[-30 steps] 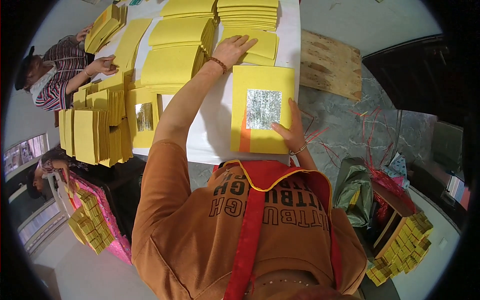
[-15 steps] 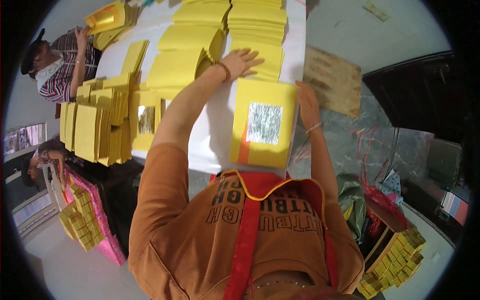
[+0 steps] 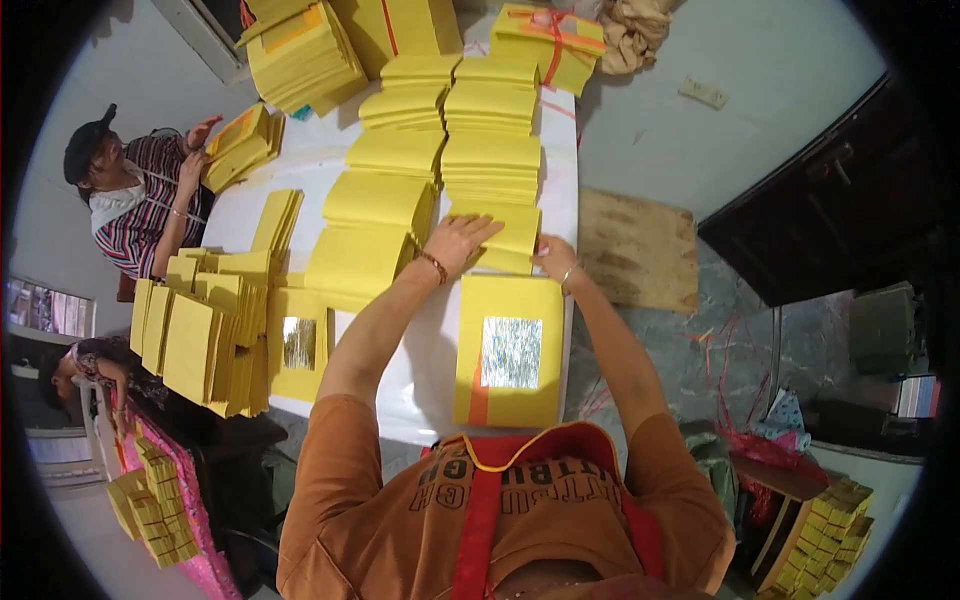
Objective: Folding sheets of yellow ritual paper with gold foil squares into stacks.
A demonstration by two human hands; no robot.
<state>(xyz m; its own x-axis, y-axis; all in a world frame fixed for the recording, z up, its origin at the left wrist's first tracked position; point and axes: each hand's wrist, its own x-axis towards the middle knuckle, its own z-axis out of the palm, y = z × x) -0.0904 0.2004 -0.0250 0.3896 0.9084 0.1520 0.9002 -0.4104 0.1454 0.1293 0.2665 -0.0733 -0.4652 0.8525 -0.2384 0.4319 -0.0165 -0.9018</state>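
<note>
At the table's near right edge, both the left hand and right hand rest open and flat on the yellow paper stack, which lies just beyond the silver-foiled sheet.

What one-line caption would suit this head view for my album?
Both hands, left hand and right hand, rest on a yellow paper stack beyond a foil-centred sheet.

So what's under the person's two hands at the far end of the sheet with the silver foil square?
Both the left hand and right hand rest on a low stack of yellow paper. How many sheets lie beneath is hidden by the palms.
</note>
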